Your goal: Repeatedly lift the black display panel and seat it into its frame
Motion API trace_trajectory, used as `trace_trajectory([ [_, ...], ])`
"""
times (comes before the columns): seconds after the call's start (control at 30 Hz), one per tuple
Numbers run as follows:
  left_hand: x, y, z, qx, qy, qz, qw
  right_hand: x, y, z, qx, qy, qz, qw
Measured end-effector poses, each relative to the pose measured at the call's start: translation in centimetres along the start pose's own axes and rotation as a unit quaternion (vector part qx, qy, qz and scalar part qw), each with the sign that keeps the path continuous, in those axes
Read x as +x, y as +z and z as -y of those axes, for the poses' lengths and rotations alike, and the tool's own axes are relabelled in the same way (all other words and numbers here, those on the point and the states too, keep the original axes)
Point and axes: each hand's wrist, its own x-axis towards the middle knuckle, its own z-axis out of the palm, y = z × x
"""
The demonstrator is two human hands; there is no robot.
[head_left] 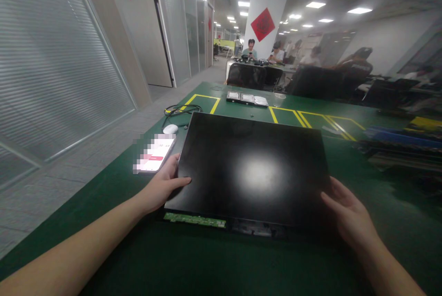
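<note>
A black LCD screen panel [221,167] faces up in front of me, a ceiling light mirrored in its surface. My left hand [169,181] grips its left edge, thumb on the front and the other fingers partly hidden behind. On the opposite edge, my right hand [345,204] holds the panel the same way. Along the near edge shows a green circuit board strip [195,220], with a dark part [255,229] to its right. Whether the panel touches the table below it, I cannot tell.
Left of the panel lie a lit phone [155,154], a white rounded object [170,129] and a black cable [179,109]. Several hard drives [247,98] sit at the far side of the green table [103,204]. Dark and blue items [393,135] are at right. People sit beyond.
</note>
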Motion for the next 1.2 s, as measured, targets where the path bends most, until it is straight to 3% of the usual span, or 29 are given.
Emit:
trace_trajectory([
  [0.17,0.1,-0.2,0.1,0.001,-0.01,0.005,1.0,0.3,-0.2,-0.6,0.009,-0.013,-0.02,1.0],
  [0.53,0.1,0.3,-0.7,-0.012,-0.072,-0.018,0.997,0.4,-0.2,-0.1,-0.025,0.051,-0.021,0.998],
  [0.7,0.1,0.3,-0.8,-0.007,-0.087,-0.024,0.996,0.6,-0.4,-0.6,-0.052,0.035,-0.021,0.998],
  [0.93,0.2,0.1,0.1,-0.005,-0.053,-0.014,0.999,1.2,-0.9,-1.9,-0.115,-0.031,-0.031,0.992],
  [1.2,0.2,0.2,0.3,0.09,0.019,0.008,0.996,1.0,-0.9,-1.6,-0.134,-0.063,-0.048,0.988],
])
